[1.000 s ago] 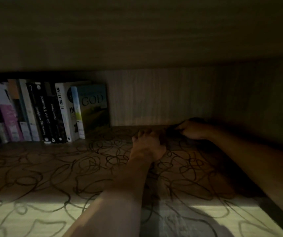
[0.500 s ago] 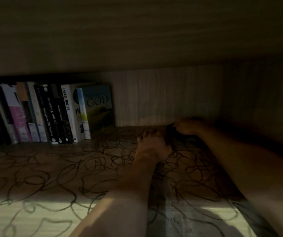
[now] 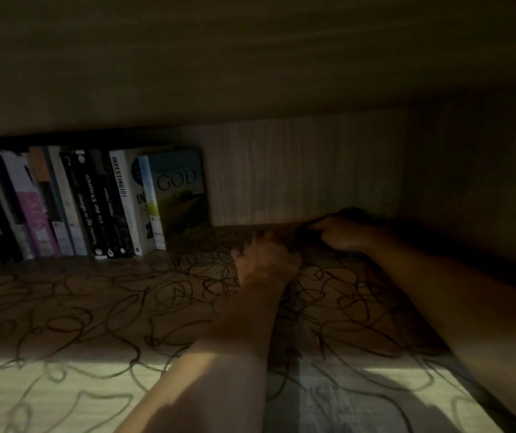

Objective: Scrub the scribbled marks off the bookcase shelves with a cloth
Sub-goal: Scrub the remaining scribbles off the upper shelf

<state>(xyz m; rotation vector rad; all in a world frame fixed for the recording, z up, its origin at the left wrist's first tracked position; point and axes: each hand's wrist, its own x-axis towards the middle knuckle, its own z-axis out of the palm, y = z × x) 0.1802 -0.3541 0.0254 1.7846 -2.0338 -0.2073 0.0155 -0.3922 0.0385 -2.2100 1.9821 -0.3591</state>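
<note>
Deep in the shelf bay, dim light. Our right hand [image 3: 342, 234] lies near the back right corner, its fingers curled down over something dark between the two hands; we take this dark mass for the cloth [image 3: 305, 237], though in the gloom we cannot tell its edges or how much of it the hand has hold of. Our left hand [image 3: 266, 260] sits just beside it, a little nearer to us, knuckles up and fingers bent toward the same dark patch. Whether the left fingers actually pinch the cloth or only rest against it, we cannot tell.

Both forearms reach in from the front edge, the left up the middle, the right from the lower right.

Under the hands, the shelf board [image 3: 63, 314] is pale wood grain, covered almost edge to edge with looping black scribbled marks [image 3: 131, 310]. The marks run right up to the hands and under the arms. A strip of brighter light falls across the front of the board; the rest is in shadow.

At the back left, a row of books [image 3: 94, 204] stands upright, spines out. The rightmost one, angled to show its cover, reads "GOD" [image 3: 177, 182]. Behind the hands, the back panel [image 3: 297, 170] is bare wood grain.
</note>
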